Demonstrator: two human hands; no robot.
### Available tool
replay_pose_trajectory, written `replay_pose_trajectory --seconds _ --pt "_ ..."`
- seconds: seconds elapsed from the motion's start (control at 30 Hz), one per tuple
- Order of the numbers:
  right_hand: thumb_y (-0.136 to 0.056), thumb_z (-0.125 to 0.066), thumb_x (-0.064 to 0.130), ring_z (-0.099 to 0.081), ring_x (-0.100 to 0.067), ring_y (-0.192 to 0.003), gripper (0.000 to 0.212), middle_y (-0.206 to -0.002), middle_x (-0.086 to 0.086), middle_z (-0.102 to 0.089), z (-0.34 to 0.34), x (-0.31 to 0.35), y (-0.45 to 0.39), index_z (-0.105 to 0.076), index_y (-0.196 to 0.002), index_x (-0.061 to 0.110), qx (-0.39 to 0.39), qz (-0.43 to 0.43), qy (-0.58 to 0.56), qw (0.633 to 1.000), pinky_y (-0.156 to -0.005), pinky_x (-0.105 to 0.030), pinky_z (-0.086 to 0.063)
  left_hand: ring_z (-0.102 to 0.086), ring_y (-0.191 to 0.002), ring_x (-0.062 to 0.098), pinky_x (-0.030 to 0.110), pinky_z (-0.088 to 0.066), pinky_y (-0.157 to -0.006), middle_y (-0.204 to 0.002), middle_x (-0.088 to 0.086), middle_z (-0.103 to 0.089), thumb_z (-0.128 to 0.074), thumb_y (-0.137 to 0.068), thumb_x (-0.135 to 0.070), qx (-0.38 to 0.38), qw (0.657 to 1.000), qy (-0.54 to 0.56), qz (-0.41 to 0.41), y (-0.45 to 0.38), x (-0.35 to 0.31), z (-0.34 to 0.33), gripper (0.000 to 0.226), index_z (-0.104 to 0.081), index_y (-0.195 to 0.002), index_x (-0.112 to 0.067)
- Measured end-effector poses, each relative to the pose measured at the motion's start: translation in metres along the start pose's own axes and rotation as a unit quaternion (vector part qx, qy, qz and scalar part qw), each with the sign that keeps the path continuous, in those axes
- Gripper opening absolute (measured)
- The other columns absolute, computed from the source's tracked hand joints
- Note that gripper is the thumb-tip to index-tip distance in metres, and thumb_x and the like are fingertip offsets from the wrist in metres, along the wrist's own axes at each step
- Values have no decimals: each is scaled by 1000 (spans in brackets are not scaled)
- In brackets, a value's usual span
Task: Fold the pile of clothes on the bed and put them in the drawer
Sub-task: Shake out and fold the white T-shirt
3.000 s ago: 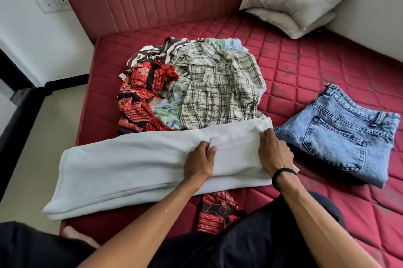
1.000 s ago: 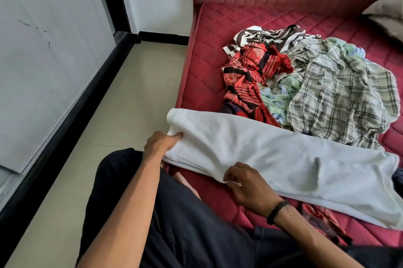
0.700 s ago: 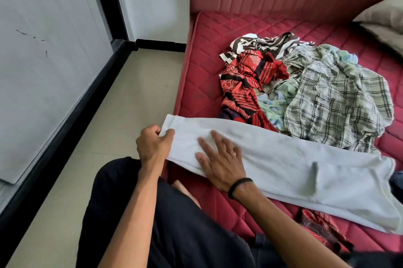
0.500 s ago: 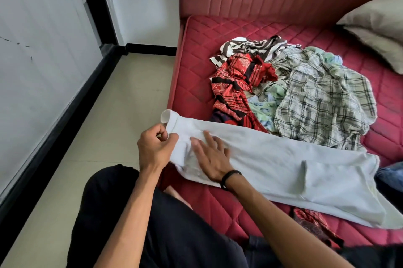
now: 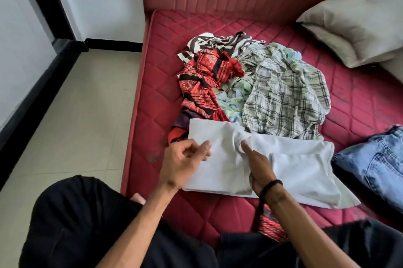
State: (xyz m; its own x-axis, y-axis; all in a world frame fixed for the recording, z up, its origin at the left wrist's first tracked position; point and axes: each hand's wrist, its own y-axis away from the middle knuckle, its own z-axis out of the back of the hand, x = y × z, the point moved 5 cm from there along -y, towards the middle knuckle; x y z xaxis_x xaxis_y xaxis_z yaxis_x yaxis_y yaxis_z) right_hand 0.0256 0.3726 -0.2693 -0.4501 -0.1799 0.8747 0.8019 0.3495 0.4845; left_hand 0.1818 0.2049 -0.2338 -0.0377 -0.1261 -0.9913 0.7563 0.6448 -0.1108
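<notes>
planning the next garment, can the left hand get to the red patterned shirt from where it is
Probably yes: the left hand hovers over the white garment, and the red patterned shirt lies just beyond, uncovered on top.

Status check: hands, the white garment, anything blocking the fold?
Left hand loosely curled, holding nothing. Right hand flat, pressing white garment at its fold. Unfolded pile touches its far edge; folded jeans to the right.
</notes>
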Motion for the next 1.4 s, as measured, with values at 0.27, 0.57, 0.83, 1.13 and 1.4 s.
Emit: replay_pose_trajectory --seconds 0.27,0.57,0.83,1.13,1.4 --pt "-79 -82 50 -62 -21 -86 53 -94 2 -66 -4 10 10 -56 -107 14 -104 186 332 919 -66 -25 -33 -57 -121 3 32 -46 -105 -122 -13 -69 -54 -102 -50 24 943 -279 -178 10 1 -21 35 -73 -116 -24" --pt "-94 -67 16 -67 -22 -82 23 -108 -9 -64 64 48 18 -67 -116 9 -194 349 361 843 -71 -31 -51 2 -159 23 57 -1 -126 -172 1 -7 -21 -105 -58 110 821 -528 -187 -9 41 -118 71 -17 -164 -20" --pt "-69 -66 85 -44 -46 -131 106 -144 -29 -45 263 33 -18 -49 -138 6 -251 -92 522 810 -109 -50 -36 -2 -159 20 57 -4 -126 -172 5 -6 -21 -105 -63 68 798 -569 -186 -21 72 -168 80 -12 -164 -9" --pt "-66 -96 33 -48 -21 -56 48 -72 -11 -58 254 74 -17 -67 -91 3 -161 -87 353 918 -51 -27 -35 19 -156 12 40 20 -123 -170 -3 15 -1 -101 -66 136 840 -520 -74 -9 65 -162 79 5 -163 -17" --pt "-74 -84 32 -67 -33 -89 47 -98 -13 -69 104 163 44 -65 -110 9 -112 224 466 849 -71 -36 -49 -49 -139 6 22 -35 -117 -153 0 -53 -30 -98 -62 52 953 204 220 28 36 -98 71 -41 -154 -20"
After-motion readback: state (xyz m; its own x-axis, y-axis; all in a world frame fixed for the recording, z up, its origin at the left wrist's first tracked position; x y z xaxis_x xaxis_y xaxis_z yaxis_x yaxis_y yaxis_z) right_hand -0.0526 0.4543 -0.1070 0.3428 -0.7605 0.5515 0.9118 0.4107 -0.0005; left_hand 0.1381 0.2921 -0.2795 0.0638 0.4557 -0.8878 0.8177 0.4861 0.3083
